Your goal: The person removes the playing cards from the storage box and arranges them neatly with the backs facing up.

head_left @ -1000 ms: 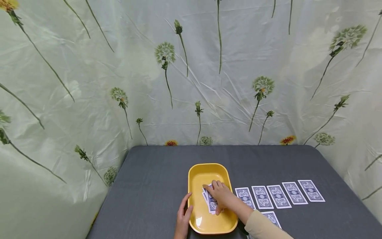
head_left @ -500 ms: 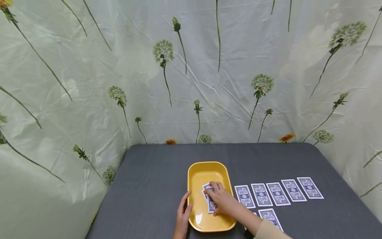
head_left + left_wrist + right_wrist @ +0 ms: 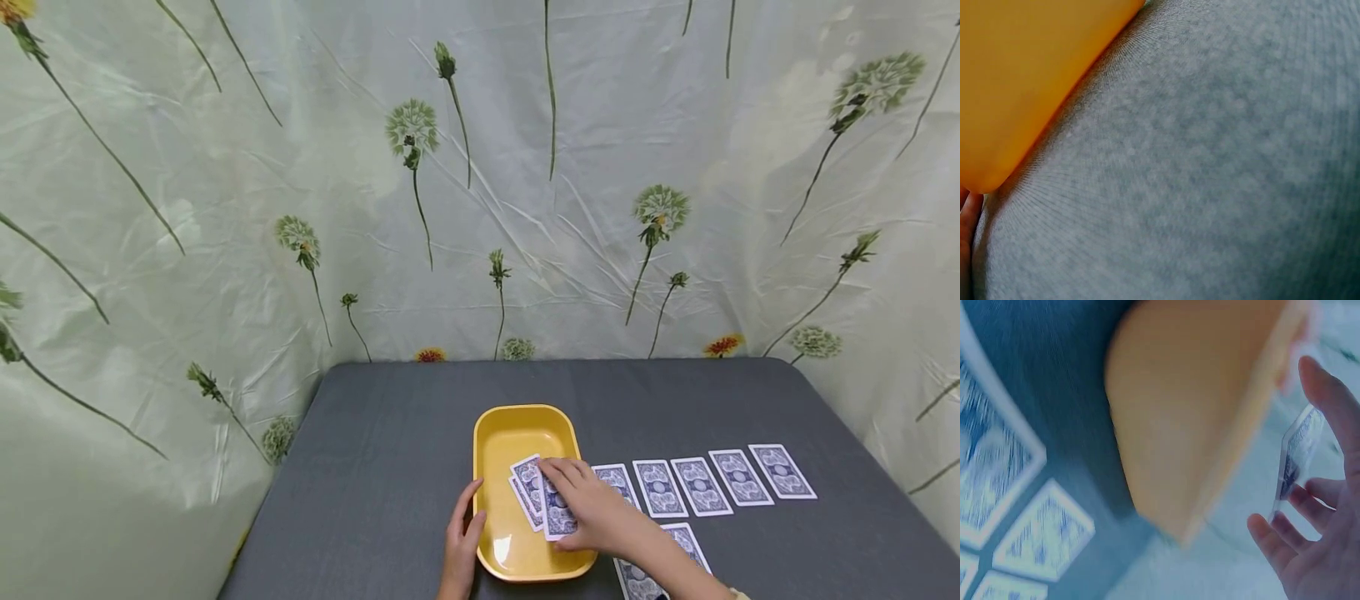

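Note:
My right hand (image 3: pixel 596 508) holds a playing card (image 3: pixel 557 512) by its two ends, thumb at the near end and fingers at the far end. The card is raised over the yellow tray (image 3: pixel 513 423), blue patterned back showing. In the right wrist view that card (image 3: pixel 1300 450) stands edge-on between thumb and fingers. Inside the tray, to the left of the held card, several more cards (image 3: pixel 527 479) lie overlapping. My left hand (image 3: pixel 459 550) rests against the tray's left wall, with its fingertips and thumb at the rim. Only its fingers (image 3: pixel 967 228) show in the left wrist view.
To the right of the tray, a row of face-down cards (image 3: pixel 697 486) lies on the dark grey table (image 3: pixel 397 450). Nearer the front are further cards (image 3: pixel 686 542), partly covered by my right forearm. A flower-printed cloth (image 3: pixel 480 208) hangs behind the table.
The right hand has drawn one card up off the pile and shifted to the right with it, uncovering the cards beneath. The left hand stays at the tray's side.

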### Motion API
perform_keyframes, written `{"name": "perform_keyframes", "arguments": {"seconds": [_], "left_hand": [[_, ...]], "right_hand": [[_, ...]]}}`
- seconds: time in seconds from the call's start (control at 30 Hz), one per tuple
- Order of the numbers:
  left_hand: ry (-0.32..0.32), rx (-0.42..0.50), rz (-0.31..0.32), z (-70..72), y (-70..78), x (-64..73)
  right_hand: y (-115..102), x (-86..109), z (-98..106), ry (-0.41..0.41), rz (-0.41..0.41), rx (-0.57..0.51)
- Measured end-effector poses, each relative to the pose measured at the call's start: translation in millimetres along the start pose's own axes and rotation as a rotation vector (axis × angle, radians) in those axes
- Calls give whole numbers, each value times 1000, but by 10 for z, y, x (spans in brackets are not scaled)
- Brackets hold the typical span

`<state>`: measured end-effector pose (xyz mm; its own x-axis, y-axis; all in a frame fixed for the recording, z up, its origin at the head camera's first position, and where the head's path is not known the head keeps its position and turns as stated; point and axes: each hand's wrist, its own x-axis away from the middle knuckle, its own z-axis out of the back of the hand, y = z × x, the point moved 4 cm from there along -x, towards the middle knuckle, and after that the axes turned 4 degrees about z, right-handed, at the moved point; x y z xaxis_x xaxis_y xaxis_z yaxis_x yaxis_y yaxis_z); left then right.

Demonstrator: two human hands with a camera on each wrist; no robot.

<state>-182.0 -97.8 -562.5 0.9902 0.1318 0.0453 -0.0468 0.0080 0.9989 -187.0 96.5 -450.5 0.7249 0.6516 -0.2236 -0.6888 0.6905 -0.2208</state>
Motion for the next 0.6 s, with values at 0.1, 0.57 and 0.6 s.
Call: {"name": "perform_keyframes", "arguments": {"seconds": [0.1,0.57,0.6], "left_hand": [[6,-6,-3,-3,3,-9],[-17,35,25,-9,11,4],[-14,34,34,-8,11,3]], "right_hand": [[138,220,222,59,-79,-8],[1069,1591,31,-37,-202,280],[1108,1629,1,-90,-206,271]]}}
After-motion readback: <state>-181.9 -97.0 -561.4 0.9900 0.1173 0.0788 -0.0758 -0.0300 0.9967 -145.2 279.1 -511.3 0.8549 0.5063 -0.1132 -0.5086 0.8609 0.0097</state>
